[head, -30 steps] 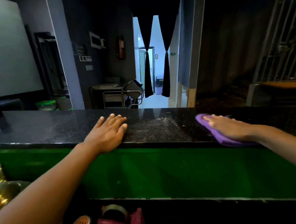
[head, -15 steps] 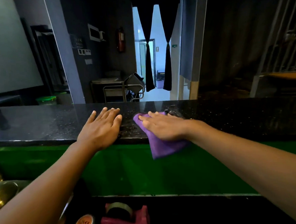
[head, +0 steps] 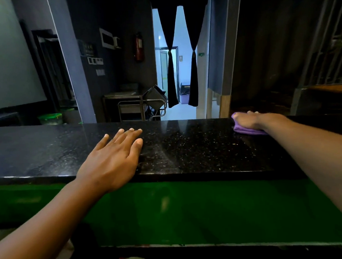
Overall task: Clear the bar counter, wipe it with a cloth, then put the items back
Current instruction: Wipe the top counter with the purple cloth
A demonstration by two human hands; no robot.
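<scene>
Across the middle of the scene, a glossy black speckled tabletop (head: pixel 197 147) is stretched from left to right above a green front panel (head: pixel 190 207). At its near edge, left of centre, the left hand (head: pixel 112 162) is laid palm down, its fingers (head: pixel 127 136) straight, slightly spread and holding nothing. Far to the right, close to the far edge, a purple cloth (head: pixel 245 130) is pressed flat onto the tabletop under the right hand (head: pixel 253 121); the fingers there are laid over the cloth, though whether they are curled around it cannot be told. The two hands are kept well apart. Beyond the tabletop, a bright doorway framed by tied black curtains (head: pixel 171 70) is seen, with a red fire extinguisher (head: pixel 139 46) mounted on the dark wall to its left.
</scene>
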